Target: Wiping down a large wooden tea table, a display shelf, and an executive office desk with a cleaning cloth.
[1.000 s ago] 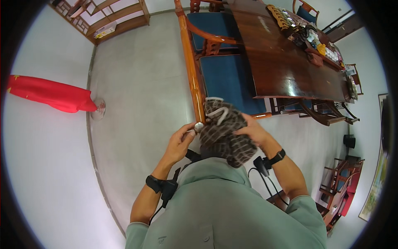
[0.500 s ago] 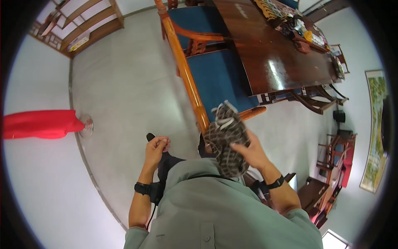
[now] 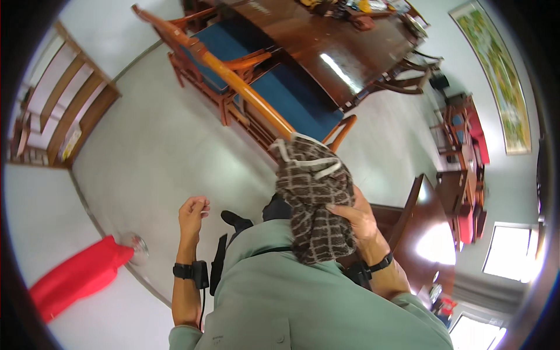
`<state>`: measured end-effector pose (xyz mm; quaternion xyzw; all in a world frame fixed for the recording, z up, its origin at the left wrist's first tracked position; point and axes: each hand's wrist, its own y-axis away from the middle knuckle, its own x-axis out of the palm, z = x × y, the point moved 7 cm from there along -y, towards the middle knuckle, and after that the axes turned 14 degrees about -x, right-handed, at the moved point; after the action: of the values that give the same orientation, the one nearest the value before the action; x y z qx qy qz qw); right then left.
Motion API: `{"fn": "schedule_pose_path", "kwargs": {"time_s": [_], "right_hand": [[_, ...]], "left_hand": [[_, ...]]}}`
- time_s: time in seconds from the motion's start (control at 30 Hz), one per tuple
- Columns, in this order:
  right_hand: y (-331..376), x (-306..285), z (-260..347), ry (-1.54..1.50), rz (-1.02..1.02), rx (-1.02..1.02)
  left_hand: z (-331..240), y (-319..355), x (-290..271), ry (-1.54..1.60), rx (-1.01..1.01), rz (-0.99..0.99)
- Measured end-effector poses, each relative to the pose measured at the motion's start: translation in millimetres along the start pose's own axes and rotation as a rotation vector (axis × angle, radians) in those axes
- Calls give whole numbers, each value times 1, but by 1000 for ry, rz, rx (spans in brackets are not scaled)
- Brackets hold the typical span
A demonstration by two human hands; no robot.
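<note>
Brown cloth (image 3: 318, 186); in right hand (image 3: 360, 219)

The checked cloth (image 3: 318, 201) hides part of the right hand (image 3: 359, 219). The top edge cuts off the surface (image 3: 291, 44), its clutter (image 3: 363, 22) too small to identify.

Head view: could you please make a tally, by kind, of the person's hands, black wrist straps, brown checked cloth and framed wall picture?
Hands, left hand and right hand: 2
Straps, left strap and right strap: 2
Brown checked cloth: 1
Framed wall picture: 1
Total: 6
</note>
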<state>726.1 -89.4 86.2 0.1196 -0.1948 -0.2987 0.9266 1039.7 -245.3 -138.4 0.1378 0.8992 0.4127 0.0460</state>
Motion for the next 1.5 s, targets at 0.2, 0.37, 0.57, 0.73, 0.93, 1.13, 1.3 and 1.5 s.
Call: {"fn": "schedule_pose_path", "kwargs": {"time_s": [0.2, 0.37, 0.57, 0.73, 0.93, 1.13, 1.3, 1.5], "right_hand": [[0, 30, 42, 563, -64, -633], [-14, 5, 41, 1302, -242, -664], [-56, -26, -5, 1687, -140, -142], [-64, -11, -7, 1659, -83, -75], [-81, -1, -3, 1522, -129, -10], [-97, 8, -1, 1412, -210, -27], [-136, 58, 11, 1364, -230, -137], [-233, 144, 9, 1230, -132, -143]], "left_hand": [[-28, -10, -15, -43, 20, 51], [-39, -36, -10, -71, 16, 116], [-83, -57, 13, -137, 11, 150], [-117, -87, 20, -202, -9, 154], [-196, -127, 35, -196, 170, 161], [-296, -152, 62, -170, 443, 209], [-381, -146, 70, -242, 783, 206], [-448, -163, 74, -573, 1088, 261]]}}
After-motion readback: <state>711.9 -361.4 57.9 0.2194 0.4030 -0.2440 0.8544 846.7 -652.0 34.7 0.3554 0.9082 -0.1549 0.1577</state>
